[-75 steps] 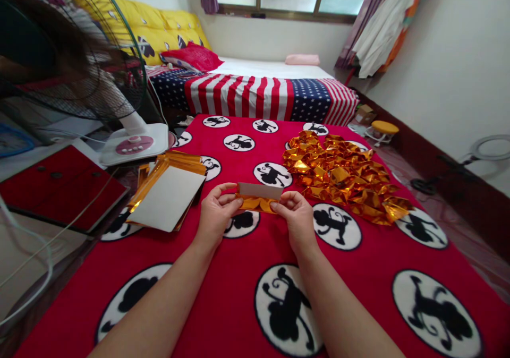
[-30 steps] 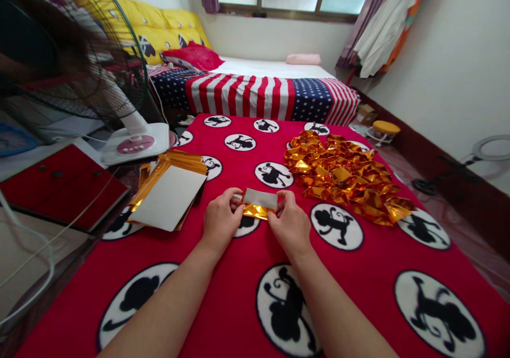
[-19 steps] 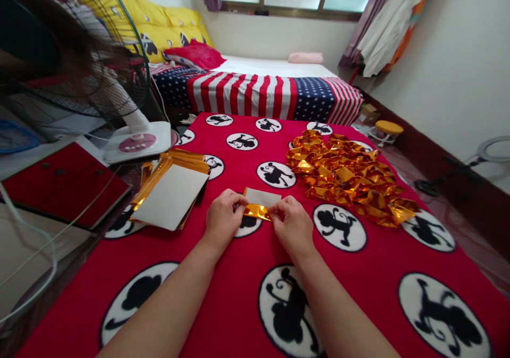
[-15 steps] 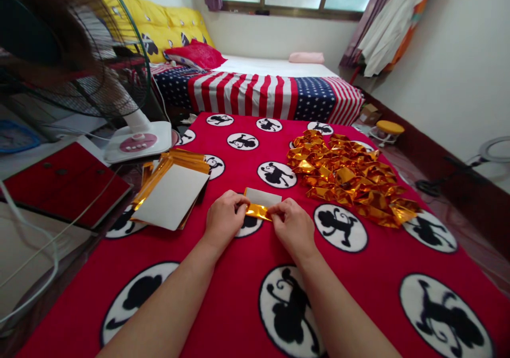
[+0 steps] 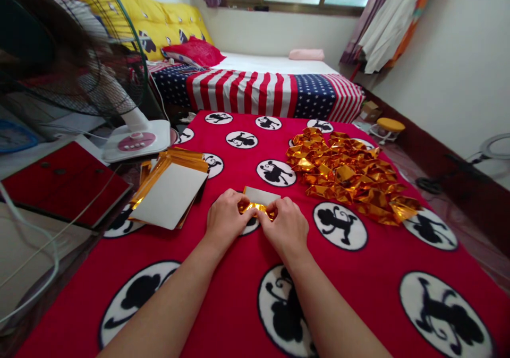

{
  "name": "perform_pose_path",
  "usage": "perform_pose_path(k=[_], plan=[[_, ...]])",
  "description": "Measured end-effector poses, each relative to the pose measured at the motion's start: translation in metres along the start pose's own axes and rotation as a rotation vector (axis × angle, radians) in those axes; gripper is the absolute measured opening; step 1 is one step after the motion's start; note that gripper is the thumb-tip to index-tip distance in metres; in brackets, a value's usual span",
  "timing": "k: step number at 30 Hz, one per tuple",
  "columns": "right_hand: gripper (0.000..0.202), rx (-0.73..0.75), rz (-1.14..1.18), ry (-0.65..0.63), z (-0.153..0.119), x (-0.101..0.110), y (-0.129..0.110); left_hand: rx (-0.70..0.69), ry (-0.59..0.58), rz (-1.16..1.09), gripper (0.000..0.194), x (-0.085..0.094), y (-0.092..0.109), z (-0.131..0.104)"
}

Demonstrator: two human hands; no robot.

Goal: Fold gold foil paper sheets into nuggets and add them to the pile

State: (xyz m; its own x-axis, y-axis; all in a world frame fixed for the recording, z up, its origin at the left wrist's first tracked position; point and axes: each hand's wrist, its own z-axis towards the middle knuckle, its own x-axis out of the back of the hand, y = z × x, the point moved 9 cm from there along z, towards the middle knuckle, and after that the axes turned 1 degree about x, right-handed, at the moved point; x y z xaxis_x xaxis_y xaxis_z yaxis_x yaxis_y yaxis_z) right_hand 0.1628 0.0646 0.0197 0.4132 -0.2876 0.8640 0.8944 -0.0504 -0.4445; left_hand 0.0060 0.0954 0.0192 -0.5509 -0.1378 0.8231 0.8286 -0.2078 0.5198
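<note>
Between my hands is a sheet of gold foil paper [image 5: 261,195], its pale back showing at the far side and a shiny gold fold along the near side. My left hand [image 5: 228,215] grips the left end of the fold with thumb and fingers. At the right end, my right hand [image 5: 285,224] pinches the same sheet, its thumb close to the left thumb. The gold strip bulges and creases between the thumbs. Part of the fold is hidden under my fingers.
A stack of gold foil sheets [image 5: 171,193] lies to the left, pale side up. Many folded gold foil pieces [image 5: 346,172] are heaped at right on the red monkey-print cloth [image 5: 235,305]. A fan [image 5: 137,140] and a red board [image 5: 66,180] stand beyond the left edge.
My thumbs have moved inward toward each other along the fold. The gold strip, flat before, is now bent and creased between them.
</note>
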Motion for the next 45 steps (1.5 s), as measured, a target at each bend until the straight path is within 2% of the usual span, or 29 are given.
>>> perform_pose_path(k=[3, 9, 13, 20, 22, 25, 27, 29, 31, 34, 36, 45], plan=[[0.024, 0.013, -0.013, 0.006, -0.002, -0.001, -0.001, -0.01, -0.021, -0.034, 0.017, -0.002, -0.003, 0.001], [0.006, -0.016, 0.102, -0.079, -0.003, -0.003, 0.012, -0.011, -0.049, -0.169, 0.012, -0.005, -0.011, 0.003], [0.011, -0.046, 0.178, -0.115, -0.004, -0.001, 0.018, -0.013, -0.06, -0.211, 0.015, -0.003, -0.015, 0.005], [0.012, 0.003, 0.238, -0.065, -0.008, 0.003, 0.014, -0.009, -0.071, -0.254, 0.02, -0.001, -0.02, 0.005], [0.013, 0.029, 0.232, -0.037, -0.01, 0.004, 0.012, -0.045, -0.029, -0.18, 0.02, 0.003, -0.011, 0.0], [0.014, 0.067, 0.232, -0.011, -0.012, 0.004, 0.01, -0.172, 0.049, 0.093, 0.024, 0.007, 0.021, -0.014], [0.014, 0.082, 0.245, 0.005, -0.013, 0.004, 0.01, -0.246, 0.014, 0.225, 0.025, -0.002, 0.043, -0.026], [0.013, 0.088, 0.256, 0.015, -0.012, 0.003, 0.011, -0.321, -0.028, 0.23, 0.028, -0.014, 0.061, -0.037], [0.011, 0.09, 0.257, 0.022, -0.012, 0.003, 0.012, -0.366, -0.05, 0.207, 0.033, -0.026, 0.07, -0.047], [0.01, 0.093, 0.247, 0.026, -0.012, 0.002, 0.013, -0.374, -0.07, 0.195, 0.044, -0.037, 0.068, -0.057], [0.01, 0.096, 0.243, 0.024, -0.012, 0.002, 0.013, -0.356, -0.084, 0.183, 0.049, -0.039, 0.062, -0.061], [0.013, 0.109, 0.26, 0.022, -0.013, 0.0, 0.014, -0.187, -0.082, 0.213, 0.054, -0.021, 0.037, -0.061]])
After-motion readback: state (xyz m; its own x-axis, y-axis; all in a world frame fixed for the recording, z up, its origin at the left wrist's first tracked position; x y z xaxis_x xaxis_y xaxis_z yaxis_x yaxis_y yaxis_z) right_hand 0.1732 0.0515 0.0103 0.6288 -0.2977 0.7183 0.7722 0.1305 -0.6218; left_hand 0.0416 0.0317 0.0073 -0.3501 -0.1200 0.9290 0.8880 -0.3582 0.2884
